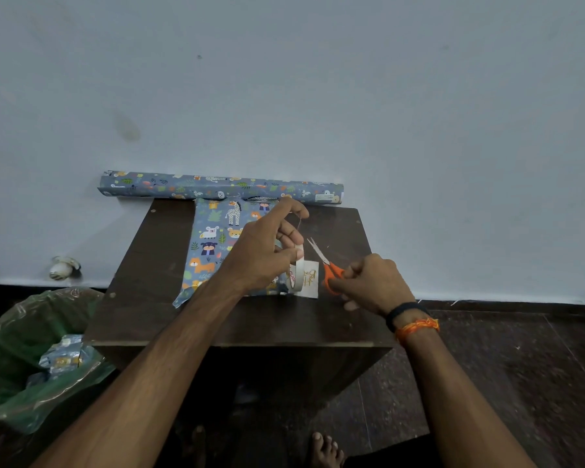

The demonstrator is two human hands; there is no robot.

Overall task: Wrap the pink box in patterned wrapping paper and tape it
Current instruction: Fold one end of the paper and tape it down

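A sheet of blue animal-patterned wrapping paper (213,238) lies on the dark wooden table (257,319), covering the box; only a pale corner with gold lettering (310,280) shows at its right. My left hand (267,251) holds a tape roll (297,271) upright over the paper, with a strip of tape pulled up to its raised fingers. My right hand (372,285) grips the orange-handled scissors (328,268), blades open and pointing up-left toward the tape.
The wrapping paper roll (217,189) lies along the table's far edge against the wall. A bin lined with a green bag (31,352) holding paper scraps stands on the floor at the left. My bare foot (325,450) is below the table.
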